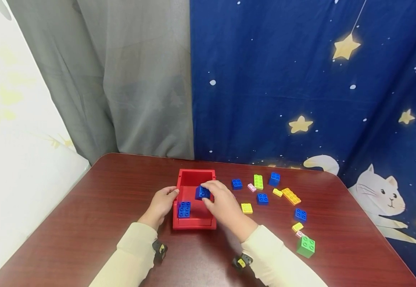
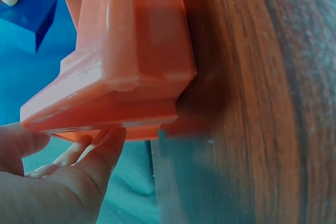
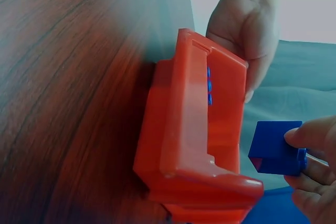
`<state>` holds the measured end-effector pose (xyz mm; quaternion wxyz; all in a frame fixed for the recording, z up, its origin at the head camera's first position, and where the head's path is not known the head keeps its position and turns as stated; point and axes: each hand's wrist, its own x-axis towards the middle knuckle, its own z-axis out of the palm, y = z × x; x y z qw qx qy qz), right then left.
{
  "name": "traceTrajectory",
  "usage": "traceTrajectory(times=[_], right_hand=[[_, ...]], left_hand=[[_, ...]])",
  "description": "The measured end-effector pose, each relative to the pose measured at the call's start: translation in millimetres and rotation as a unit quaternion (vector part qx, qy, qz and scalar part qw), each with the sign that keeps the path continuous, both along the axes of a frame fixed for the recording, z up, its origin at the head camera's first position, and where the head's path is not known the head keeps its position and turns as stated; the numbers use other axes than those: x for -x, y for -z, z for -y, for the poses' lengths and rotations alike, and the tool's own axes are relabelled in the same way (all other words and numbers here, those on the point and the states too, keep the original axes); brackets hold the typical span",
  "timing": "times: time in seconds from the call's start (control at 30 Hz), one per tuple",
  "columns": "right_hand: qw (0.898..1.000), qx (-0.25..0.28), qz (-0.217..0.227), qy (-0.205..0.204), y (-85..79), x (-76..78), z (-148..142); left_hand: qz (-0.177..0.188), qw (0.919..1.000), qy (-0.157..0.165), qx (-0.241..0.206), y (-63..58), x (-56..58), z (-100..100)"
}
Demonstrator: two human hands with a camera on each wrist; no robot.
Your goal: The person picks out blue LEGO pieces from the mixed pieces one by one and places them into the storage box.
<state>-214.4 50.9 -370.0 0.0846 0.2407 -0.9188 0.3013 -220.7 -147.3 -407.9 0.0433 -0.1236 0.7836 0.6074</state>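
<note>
A red plastic box stands on the table, its open top facing up. My left hand grips its left rim, thumb on the edge and fingers underneath in the left wrist view. Over the box's right part, my right hand pinches a blue toy brick between thumb and fingers. That held brick is clear of the box rim in the right wrist view. Inside the box, at its near left corner, lie blue studded bricks; whether they are joined I cannot tell.
Right of the box, loose bricks are scattered: several blue ones, a lime one, an orange one, yellow ones, small pink ones and a tall green one. Curtains hang behind the table.
</note>
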Motion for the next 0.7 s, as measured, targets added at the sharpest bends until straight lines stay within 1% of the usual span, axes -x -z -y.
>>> traceTrajectory(times=[0.17, 0.5, 0.7], right_hand=[[1.0, -0.002, 0.019, 0.002, 2.6, 3.3, 10], [0.999, -0.003, 0.043, 0.007, 8.1, 12.6, 23], [0.999, -0.017, 0.043, 0.012, 11.5, 17.4, 29]], left_hand=[[0.0, 1.0, 0.002, 0.004, -0.9, 0.4, 0], [0.001, 1.0, -0.001, 0.001, 0.2, 1.5, 1], [0.003, 1.0, -0.001, 0.002, 0.3, 1.6, 1]])
